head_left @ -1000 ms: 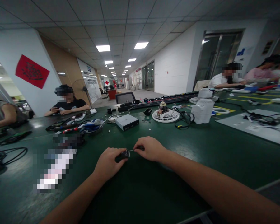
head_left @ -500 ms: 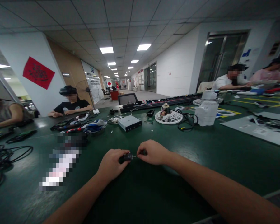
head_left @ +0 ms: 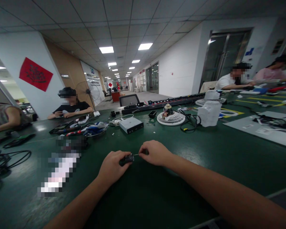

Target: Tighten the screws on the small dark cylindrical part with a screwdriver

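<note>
My left hand (head_left: 113, 167) is closed around a small dark cylinder (head_left: 129, 158) with a shiny, clear-looking end that faces right. My right hand (head_left: 155, 153) pinches a thin metal rod (head_left: 136, 155), whose left tip meets or nearly meets that end. Whether the rod goes inside cannot be made out. A dark part of what the right hand holds shows between its curled fingers. Both hands are just above the green tabletop (head_left: 124, 203), near the middle of the view.
Beyond my hands lie a silver disc drive (head_left: 131, 125), a small black tray (head_left: 153, 114), a white fan grille with a motor (head_left: 171, 118) and a white plastic housing (head_left: 209, 113). Black cables (head_left: 10, 162) are coiled at left. A grey board (head_left: 264, 127) lies right. Several people sit around.
The whole view has shifted slightly, and both hands appear a little higher and further left. The grips look the same, with the rod still at the cylinder's end.
</note>
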Tool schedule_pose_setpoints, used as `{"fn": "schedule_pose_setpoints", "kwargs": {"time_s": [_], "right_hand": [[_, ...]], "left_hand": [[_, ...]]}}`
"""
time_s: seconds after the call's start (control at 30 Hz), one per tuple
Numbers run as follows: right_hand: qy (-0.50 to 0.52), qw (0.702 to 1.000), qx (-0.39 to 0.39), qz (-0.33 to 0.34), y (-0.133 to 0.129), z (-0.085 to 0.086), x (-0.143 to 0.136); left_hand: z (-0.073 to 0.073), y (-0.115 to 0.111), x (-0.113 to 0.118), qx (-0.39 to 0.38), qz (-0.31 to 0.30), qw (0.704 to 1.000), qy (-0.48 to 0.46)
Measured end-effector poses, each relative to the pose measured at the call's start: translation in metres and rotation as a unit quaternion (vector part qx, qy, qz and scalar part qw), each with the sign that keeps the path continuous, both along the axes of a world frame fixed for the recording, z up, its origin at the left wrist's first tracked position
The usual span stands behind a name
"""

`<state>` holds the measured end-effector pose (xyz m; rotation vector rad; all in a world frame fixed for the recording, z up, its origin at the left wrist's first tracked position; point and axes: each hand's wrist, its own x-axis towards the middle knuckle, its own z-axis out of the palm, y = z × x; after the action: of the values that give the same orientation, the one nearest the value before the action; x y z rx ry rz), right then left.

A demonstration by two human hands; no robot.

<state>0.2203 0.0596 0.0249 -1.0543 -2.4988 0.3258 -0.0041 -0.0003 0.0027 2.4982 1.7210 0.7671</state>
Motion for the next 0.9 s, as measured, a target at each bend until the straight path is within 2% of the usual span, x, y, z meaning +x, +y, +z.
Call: {"fn": "schedule_pose_setpoints", "kwargs": {"time_s": [0.13,0.27,0.4,0.5,0.6,0.73,0.9], "right_hand": [[0.002,0.996,-0.079,0.042,0.0027,-0.0022,0.0006],[0.008,0.998,-0.059,0.006,0.0066,-0.0072,0.0000],[0.020,0.994,-0.096,0.050,0.0078,-0.0089,-0.0013],[0.017,0.996,-0.079,0.026,0.0064,-0.0064,-0.0013],[-0.024,0.999,-0.044,-0.017,0.0043,-0.0035,-0.0005],[-0.063,0.994,-0.054,-0.067,0.0029,-0.0019,-0.0001],[0.026,0.998,-0.048,-0.020,-0.0018,-0.0051,-0.0076]], "left_hand": [[0.0007,0.0007,-0.0003,-0.003,-0.012,1.000,0.002],[0.0019,0.0015,0.0000,-0.003,-0.013,1.000,0.004],[0.0022,0.0003,0.0013,-0.010,-0.023,1.000,0.000],[0.0022,-0.0008,0.0023,-0.019,-0.023,1.000,-0.003],[0.0016,-0.0002,0.0029,-0.017,-0.008,1.000,-0.001],[0.0003,0.0029,0.0008,-0.010,0.029,0.999,-0.009],[-0.0027,0.0081,-0.0059,-0.030,0.068,0.997,-0.031]]}}
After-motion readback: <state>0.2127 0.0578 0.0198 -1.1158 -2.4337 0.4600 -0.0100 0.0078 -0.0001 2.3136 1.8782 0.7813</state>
